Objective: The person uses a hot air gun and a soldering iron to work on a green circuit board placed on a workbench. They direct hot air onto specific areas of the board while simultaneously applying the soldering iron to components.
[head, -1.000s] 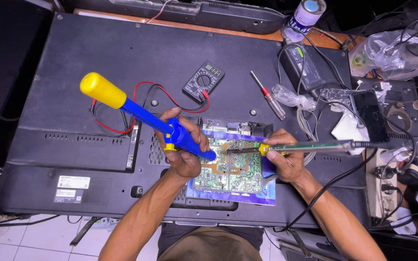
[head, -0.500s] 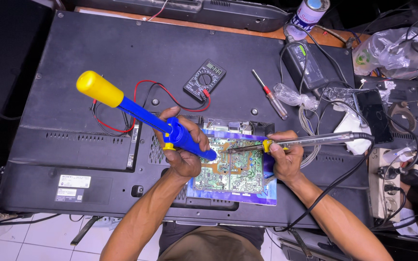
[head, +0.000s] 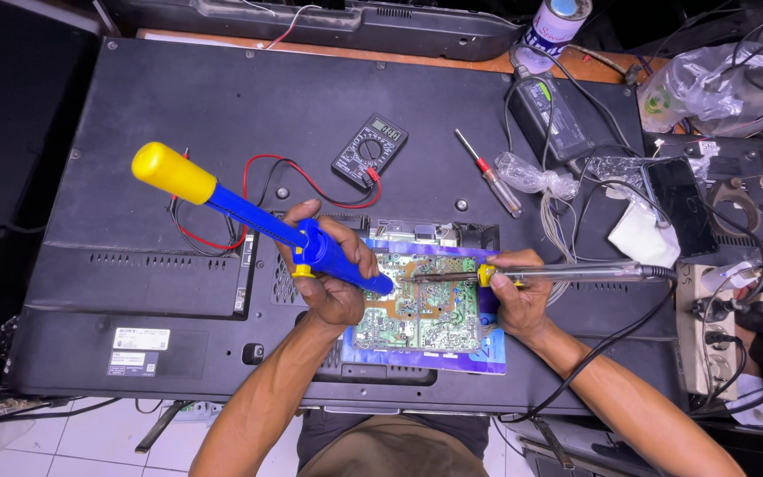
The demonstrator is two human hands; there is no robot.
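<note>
My left hand (head: 333, 278) grips a blue desoldering pump (head: 258, 216) with a yellow plunger knob, its tip pointing down at a green circuit board (head: 417, 305). My right hand (head: 516, 296) holds a soldering iron (head: 558, 275) with a yellow collar, its metal tip lying across the board's top edge toward the pump tip. The board rests on a blue-purple sheet (head: 426, 358) on the back of a large black television (head: 249, 115) laid face down.
A black multimeter (head: 369, 148) with red and black leads lies above the board. A red-handled screwdriver (head: 487, 172), a power adapter (head: 558, 119), a phone (head: 677, 199), a white bottle (head: 551, 31), plastic bags and a power strip (head: 704, 327) crowd the right side.
Both hands shifted slightly left over the board. The iron's tip moved closer to the pump's tip. The pump's knob end dipped a little.
</note>
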